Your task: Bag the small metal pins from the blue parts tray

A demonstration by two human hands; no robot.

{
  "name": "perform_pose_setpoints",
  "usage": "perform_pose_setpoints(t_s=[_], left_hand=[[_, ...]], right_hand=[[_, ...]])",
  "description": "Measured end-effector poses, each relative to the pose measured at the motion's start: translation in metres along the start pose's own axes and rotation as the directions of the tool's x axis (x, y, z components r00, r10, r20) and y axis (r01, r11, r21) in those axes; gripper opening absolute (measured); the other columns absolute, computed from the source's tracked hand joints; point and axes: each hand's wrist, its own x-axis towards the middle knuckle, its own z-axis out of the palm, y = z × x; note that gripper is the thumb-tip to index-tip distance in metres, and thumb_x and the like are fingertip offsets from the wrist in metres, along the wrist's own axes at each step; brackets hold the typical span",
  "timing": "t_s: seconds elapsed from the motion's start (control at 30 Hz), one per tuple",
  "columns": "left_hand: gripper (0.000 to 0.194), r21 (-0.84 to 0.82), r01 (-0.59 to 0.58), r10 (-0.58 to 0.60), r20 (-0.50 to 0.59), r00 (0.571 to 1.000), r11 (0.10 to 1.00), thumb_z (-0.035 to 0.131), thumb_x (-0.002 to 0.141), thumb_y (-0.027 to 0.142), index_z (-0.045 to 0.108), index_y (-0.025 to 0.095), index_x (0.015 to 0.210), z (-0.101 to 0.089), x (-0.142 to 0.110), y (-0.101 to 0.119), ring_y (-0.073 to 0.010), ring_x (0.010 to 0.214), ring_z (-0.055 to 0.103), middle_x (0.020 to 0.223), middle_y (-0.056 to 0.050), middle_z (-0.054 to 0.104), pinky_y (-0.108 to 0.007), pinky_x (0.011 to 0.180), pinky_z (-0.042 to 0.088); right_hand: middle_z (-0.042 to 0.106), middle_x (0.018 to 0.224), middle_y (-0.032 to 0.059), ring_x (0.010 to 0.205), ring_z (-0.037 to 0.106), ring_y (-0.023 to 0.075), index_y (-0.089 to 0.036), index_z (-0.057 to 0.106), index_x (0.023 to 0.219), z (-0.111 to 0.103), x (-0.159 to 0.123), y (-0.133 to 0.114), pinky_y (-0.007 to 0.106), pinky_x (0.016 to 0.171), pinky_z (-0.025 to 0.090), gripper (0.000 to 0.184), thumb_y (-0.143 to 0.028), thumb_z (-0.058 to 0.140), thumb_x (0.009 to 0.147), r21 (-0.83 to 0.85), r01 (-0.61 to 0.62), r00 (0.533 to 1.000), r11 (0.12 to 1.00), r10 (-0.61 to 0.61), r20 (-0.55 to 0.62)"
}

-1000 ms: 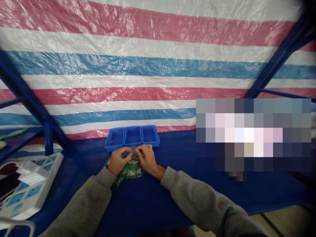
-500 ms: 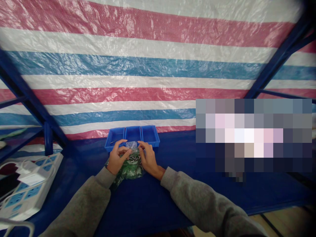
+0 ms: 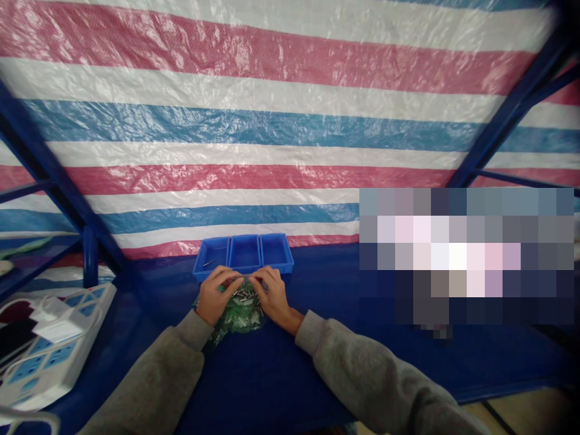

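Note:
My left hand (image 3: 217,295) and my right hand (image 3: 273,296) face each other over a green and clear plastic bag (image 3: 238,319). Both are closed, thumbs and fingers pinching what looks like the bag's clear upper edge, mostly hidden behind the fingers. Several small silvery screws or pins (image 3: 247,294) lie in the bag between my hands; their exact kind is too small to tell. Just beyond my fingers stands a blue tray (image 3: 285,266) with three compartments. A thin metal piece (image 3: 209,263) rests in its left compartment.
A white power strip (image 3: 67,368) with a white charger (image 3: 57,320) and cables lies at the left on the blue table surface (image 3: 272,386). Blue metal posts (image 3: 90,257) frame both sides. A striped plastic sheet (image 3: 272,127) hangs behind. A blurred-out patch covers the right.
My fingers have closed and come closer together. The clear plastic that stood up between my hands is now folded down or covered by my fingers. The view has tilted slightly.

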Motion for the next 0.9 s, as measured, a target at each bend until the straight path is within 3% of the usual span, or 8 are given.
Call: perform_pose_setpoints(t_s=[0.13,0.33,0.43,0.9], left_hand=[[0.018,0.037,-0.008,0.008,0.000,1.000,0.999,0.057,0.080,0.031,0.065,0.016,0.085,-0.0006,-0.0012,0.0007,-0.0157,0.077,0.058,0.089,-0.006,0.061,-0.025,0.068,0.048],[0.023,-0.135,0.200,-0.194,0.059,0.979,0.970,0.053,0.082,0.034,0.064,0.014,0.082,0.0010,-0.0019,0.0010,-0.0116,0.052,0.054,0.058,0.000,0.059,-0.022,0.051,0.045],[0.024,-0.232,0.251,-0.246,0.051,0.968,0.940,0.056,0.079,0.035,0.065,0.013,0.080,0.0006,0.0003,0.0026,-0.0101,0.045,0.049,0.051,0.002,0.055,-0.021,0.044,0.041],[0.026,-0.280,0.314,-0.289,0.125,0.949,0.907,0.057,0.078,0.037,0.064,0.014,0.070,0.0024,0.0017,-0.0017,-0.0103,0.044,0.050,0.049,0.002,0.056,-0.021,0.045,0.042]], right_hand=[[0.061,0.081,0.0027,0.079,0.054,0.0153,-0.019,0.060,0.085,-0.0004,-0.0002,-0.0008,0.030,0.077,0.037,0.014,-0.023,0.047,0.090,0.028,0.016,1.000,0.999,-0.017,0.010],[0.063,0.094,0.0044,0.086,0.055,0.0163,-0.021,0.057,0.110,-0.0011,-0.0011,-0.0020,0.031,0.081,0.037,0.027,-0.016,0.037,0.092,0.052,0.017,1.000,0.999,-0.017,-0.003],[0.060,0.101,0.0057,0.093,0.054,0.0173,-0.023,0.053,0.119,-0.0005,-0.0018,-0.0011,0.032,0.083,0.038,0.033,-0.015,0.039,0.091,0.051,0.015,1.000,0.999,-0.014,-0.016],[0.059,0.091,0.0037,0.088,0.053,0.0173,-0.023,0.064,0.090,0.0011,-0.0024,0.0026,0.032,0.080,0.037,0.013,-0.021,0.052,0.086,0.001,0.011,1.000,1.000,-0.011,-0.001]])
